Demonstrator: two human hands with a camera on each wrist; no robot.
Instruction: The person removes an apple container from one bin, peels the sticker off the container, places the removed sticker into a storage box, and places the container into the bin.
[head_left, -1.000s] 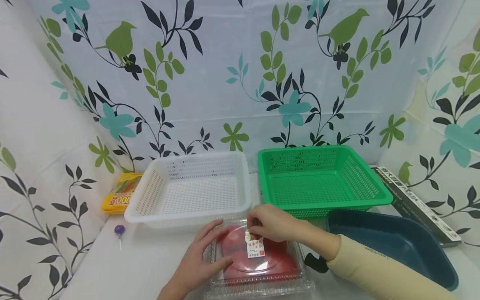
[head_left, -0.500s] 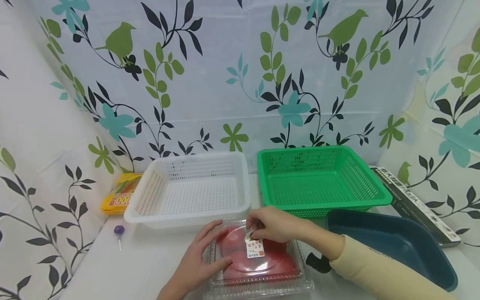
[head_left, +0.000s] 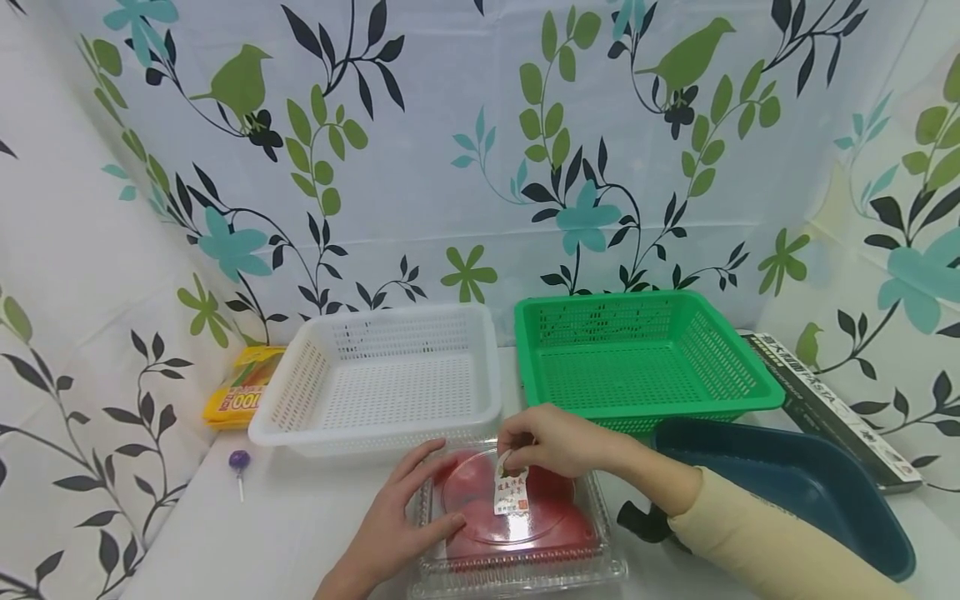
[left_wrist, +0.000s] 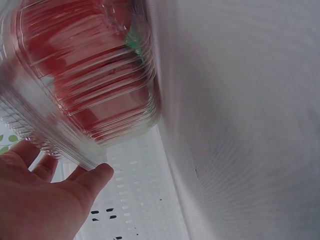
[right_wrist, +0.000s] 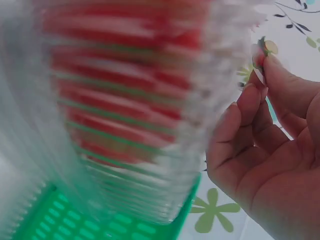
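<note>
A clear plastic clamshell box with red contents sits at the table's near middle. My left hand rests on its left side, fingers spread over the lid; in the left wrist view the left thumb and fingers touch the box's rim. Between thumb and index finger, my right hand pinches the upper end of a white sticker with red print. Part of that sticker lies against the lid, and its top is lifted. The right wrist view shows the pinched sticker end close up.
Behind the box stand a white basket and a green basket. A dark blue pan with a black handle and a black box lie right. At left are a purple lollipop and a yellow packet.
My right hand has shifted slightly right, with the pinched sticker's upper end lifting and curling. My left hand and the box stay in place.
</note>
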